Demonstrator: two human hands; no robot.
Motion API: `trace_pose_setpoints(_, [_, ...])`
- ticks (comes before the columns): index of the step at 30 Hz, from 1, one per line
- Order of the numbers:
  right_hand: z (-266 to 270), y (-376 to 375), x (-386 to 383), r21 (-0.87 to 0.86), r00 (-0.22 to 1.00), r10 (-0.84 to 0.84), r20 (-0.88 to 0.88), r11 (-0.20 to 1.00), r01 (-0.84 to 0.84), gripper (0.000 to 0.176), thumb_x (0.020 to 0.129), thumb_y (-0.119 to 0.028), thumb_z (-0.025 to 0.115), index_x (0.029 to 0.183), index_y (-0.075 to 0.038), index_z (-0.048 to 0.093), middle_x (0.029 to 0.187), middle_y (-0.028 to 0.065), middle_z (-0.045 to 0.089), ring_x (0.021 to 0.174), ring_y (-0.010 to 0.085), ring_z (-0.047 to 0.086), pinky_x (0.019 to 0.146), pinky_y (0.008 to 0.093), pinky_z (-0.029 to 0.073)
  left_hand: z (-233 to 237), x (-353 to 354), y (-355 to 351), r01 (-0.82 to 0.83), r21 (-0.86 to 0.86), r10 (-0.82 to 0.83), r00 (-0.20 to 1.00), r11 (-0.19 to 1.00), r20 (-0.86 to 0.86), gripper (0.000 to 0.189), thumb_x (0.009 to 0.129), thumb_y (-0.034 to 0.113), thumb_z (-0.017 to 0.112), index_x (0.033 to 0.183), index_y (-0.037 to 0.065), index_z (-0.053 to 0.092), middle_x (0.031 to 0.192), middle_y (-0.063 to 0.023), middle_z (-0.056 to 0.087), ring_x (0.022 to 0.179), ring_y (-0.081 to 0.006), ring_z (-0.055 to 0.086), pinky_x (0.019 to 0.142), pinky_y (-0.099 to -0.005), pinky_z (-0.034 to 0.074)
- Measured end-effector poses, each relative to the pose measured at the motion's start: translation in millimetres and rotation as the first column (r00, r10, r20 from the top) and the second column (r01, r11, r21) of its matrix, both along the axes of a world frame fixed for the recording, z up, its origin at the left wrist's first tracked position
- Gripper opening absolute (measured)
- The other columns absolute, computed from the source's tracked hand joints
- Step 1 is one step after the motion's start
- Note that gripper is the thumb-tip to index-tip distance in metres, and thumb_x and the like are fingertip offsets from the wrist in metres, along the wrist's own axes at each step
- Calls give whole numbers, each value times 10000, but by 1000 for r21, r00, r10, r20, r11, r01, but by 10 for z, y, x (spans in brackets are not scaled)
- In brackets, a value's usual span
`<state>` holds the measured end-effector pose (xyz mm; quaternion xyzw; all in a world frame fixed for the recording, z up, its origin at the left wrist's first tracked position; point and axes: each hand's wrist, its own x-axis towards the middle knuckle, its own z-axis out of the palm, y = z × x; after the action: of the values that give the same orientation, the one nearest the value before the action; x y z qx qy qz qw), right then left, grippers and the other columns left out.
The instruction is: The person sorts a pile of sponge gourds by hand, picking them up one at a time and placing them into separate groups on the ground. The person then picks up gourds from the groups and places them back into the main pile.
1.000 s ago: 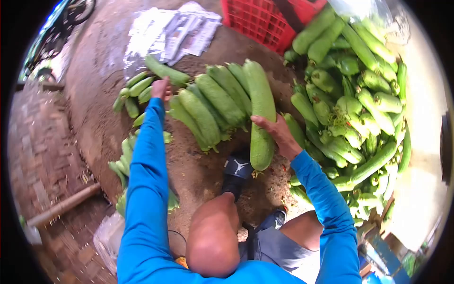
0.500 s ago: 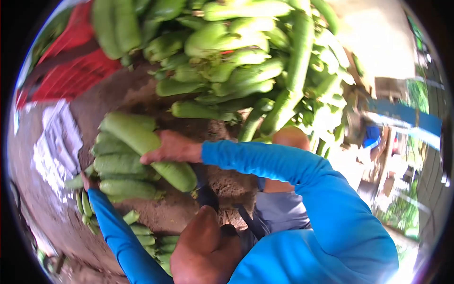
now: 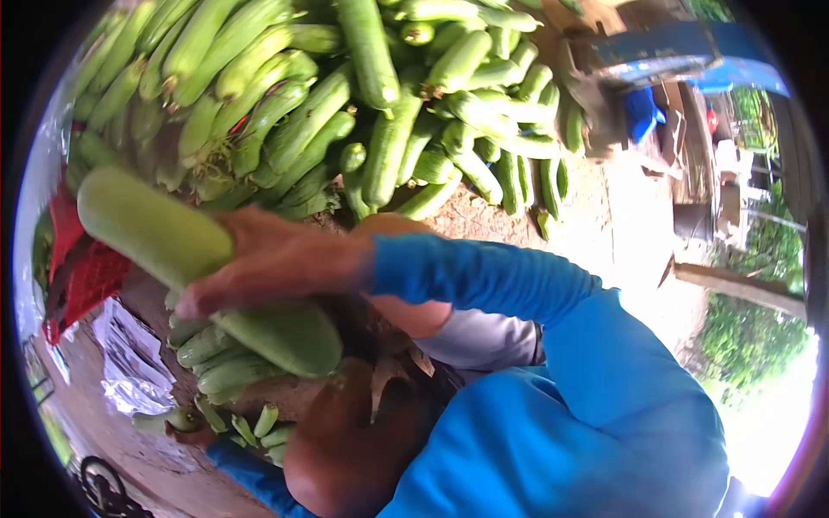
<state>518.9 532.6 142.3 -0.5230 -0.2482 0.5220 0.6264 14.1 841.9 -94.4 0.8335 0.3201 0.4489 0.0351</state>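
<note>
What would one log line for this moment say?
right hand: grips big gourd | left hand: by small gourds, grip unclear | beyond: gourd pile

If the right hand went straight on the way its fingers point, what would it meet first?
The right hand is closed around the large gourd, so that contact comes first. Past it, going left, the red crate looks next in line, though depth is unclear.

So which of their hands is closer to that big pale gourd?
Right. The right hand is clasped over the big pale gourd, gripping it. The left hand is low down, apart from it, among the small gourds on the ground.
</note>
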Motion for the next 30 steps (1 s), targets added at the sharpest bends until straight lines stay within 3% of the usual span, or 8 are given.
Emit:
trace_pose_setpoints(4, [176, -1381, 495, 207, 955, -235, -183, 940, 271, 596, 834, -365, 674, 1262, 22, 523, 1085, 112, 659, 965, 183, 632, 857, 305, 507, 1624, 1260, -878, 29, -680, 9, 999, 733, 52, 756, 689, 169, 786, 1319, -26, 416, 1161, -182, 523, 1031, -316, 556, 853, -427, 517])
trace_pose_setpoints(5, [218, -1771, 636, 60, 869, -338, -362, 921, 384, 549, 871, -338, 645, 1271, 16, 521, 1129, 109, 653, 1008, 183, 626, 889, 314, 501, 1851, 1511, -830, 340, -90, -352, 890, 936, -290, 753, 707, 203, 755, 1332, -40, 411, 1190, -196, 527, 1056, -314, 556, 889, -408, 504])
trace_pose_setpoints(9, [167, -3026, 816, -51, 836, -449, 314, 872, 488, 476, 894, -165, 616, 1337, -63, 474, 1286, 123, 575, 1111, 233, 588, 953, 359, 468, 2263, 2486, -750, 399, -876, -311, 898, 272, 312, 283, 909, 141, 543, 1124, -44, 555, 960, -107, 604, 827, -194, 600, 695, -289, 527])
trace_pose_setpoints(13, [-524, -4290, 690, 171, 22, -198, 980, 892, 419, 744, 745, 87, 643, 1401, -153, 386, 1312, 167, 540, 1102, 365, 575, 944, 414, 467, 2288, 3524, -917, 625, -606, -870, 388, 492, -305, 314, 922, 150, 524, 1175, -26, 583, 1158, -163, 601, 1055, -258, 593, 909, -362, 495])
trace_pose_setpoints(17, [-2160, -5587, 48, -144, 624, -679, 387, 624, 768, 679, 817, 13, 651, 1416, -150, 375, 1204, 145, 591, 1006, 334, 590, 862, 406, 492, 2861, 4802, -3170, 349, -930, -969, 247, 113, -25, 347, 879, 229, 604, 1142, 4, 628, 1016, -105, 648, 975, -203, 613, 879, -317, 477])
trace_pose_setpoints(19, [-1690, -5452, -463, 15, 47, -80, 996, 644, 765, 519, 867, -222, 677, 1331, -111, 472, 1067, 73, 604, 912, 225, 594, 821, 363, 500, 2888, 5307, -4051, -81, -996, -994, 111, -32, 23, 392, 859, 298, 638, 1121, 7, 632, 1050, -101, 618, 969, -187, 589, 846, -300, 465])
trace_pose_setpoints(22, [-2031, -5521, -874, -370, 321, -935, 150, 248, 896, 398, 792, -393, 744, 1032, -108, 602, 849, -1, 570, 785, 123, 571, 729, 329, 502, 2104, 5508, -4984, 144, -865, -876, -132, -480, 464, 402, 865, 395, 636, 1072, 51, 670, 956, -86, 644, 855, -162, 600, 750, -287, 468])
trace_pose_setpoints(30, [-3475, -6225, -1591, -491, 177, -984, 13, 148, 859, 363, 872, -405, 644, 1110, -135, 597, 980, 31, 632, 884, 197, 614, 783, 398, 522, 875, 5329, -7040, 206, -977, -942, -335, -61, -12, 679, 682, 616, 663, 1093, 77, 633, 812, -136, 671, 748, -276, 656, 698, -410, 500])
